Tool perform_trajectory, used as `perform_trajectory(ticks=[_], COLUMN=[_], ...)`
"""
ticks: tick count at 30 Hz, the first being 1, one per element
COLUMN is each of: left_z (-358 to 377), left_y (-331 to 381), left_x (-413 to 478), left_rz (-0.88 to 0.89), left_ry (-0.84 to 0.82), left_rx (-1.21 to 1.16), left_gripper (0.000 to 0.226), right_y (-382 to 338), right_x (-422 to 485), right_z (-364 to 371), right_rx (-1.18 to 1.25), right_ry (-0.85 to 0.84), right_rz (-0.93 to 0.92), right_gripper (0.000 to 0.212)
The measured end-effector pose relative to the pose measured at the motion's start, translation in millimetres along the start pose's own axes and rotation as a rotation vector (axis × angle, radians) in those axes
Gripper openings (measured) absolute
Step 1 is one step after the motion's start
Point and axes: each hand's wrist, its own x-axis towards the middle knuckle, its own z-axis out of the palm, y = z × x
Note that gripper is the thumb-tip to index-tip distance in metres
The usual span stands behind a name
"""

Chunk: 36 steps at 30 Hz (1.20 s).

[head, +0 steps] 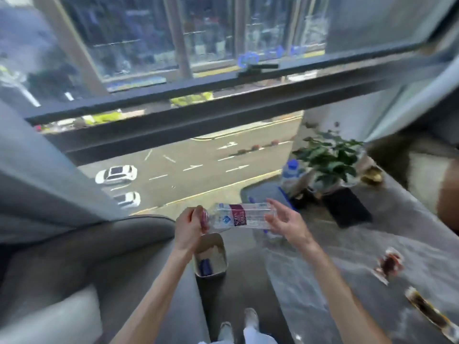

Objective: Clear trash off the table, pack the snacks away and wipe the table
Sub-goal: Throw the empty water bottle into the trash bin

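Head view shows a clear plastic bottle (239, 217) held level over a small bin (210, 255) that stands on the floor at 6 o'clock of it. The left hand (190, 227) has its fingers closed around the cap end, while the right hand (285, 223) is spread open at the bottle's base, palm against it but not clamping. The risk, as I judge it, is that only one hand truly holds the bottle: if it tips while being let go, it may strike the bin's rim and bounce onto the floor, since the opening is narrow and already holds something blue. At 4 o'clock, two snack wrappers (390, 265) lie on the table (347, 256), well apart from the hands. At 1 o'clock a potted plant (330, 160) and a blue-capped bottle (291, 173) stand close together; a careless sweep could topple them
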Motion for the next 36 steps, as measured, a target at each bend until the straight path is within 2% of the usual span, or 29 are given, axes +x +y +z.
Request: perform_trajectory(ticks=[7,11,16,19,24,27,30,34,36], left_z=[-31.7,-40.5,-48.4,-52.3,-58.4,-54.4,-37.7,-11.2,7.0], left_y=[-18.4,-26.7,-51.7,-65.5,-103.1,-168.5,-264.7,-392.6,-458.4], left_x=[18.1,29.7,47.8,62.5,95.2,132.9,175.6,240.3,272.8], left_rz=[-0.011,-0.121,-0.249,-0.315,-0.451,-0.575,-0.663,-0.682,-0.659], left_ry=[0.225,0.263,0.266,0.253,0.218,0.201,0.147,0.014,-0.097], left_rx=[-0.087,-0.181,-0.255,-0.309,-0.335,-0.355,-0.295,-0.001,0.165], left_gripper=[0.025,0.025,0.017,0.013,0.021,0.014,0.007,0.007,0.016], right_y=[-14.5,-8.7,23.7,38.3,59.8,113.4,200.0,330.3,402.7], right_x=[66.9,94.7,122.1,134.4,151.6,176.9,210.3,240.8,254.9], right_z=[35.4,47.7,65.5,79.9,109.6,123.1,132.5,137.3,138.4], right_rx=[-0.087,-0.059,0.012,0.019,0.214,0.243,0.259,0.427,0.495], right_ry=[-0.254,-0.333,-0.308,-0.265,-0.139,-0.045,0.071,0.266,0.368], right_rz=[-0.018,0.08,0.243,0.327,0.482,0.562,0.707,1.023,1.088], right_gripper=[0.055,0.059,0.072,0.061,0.051,0.048,0.043,0.019,0.014])
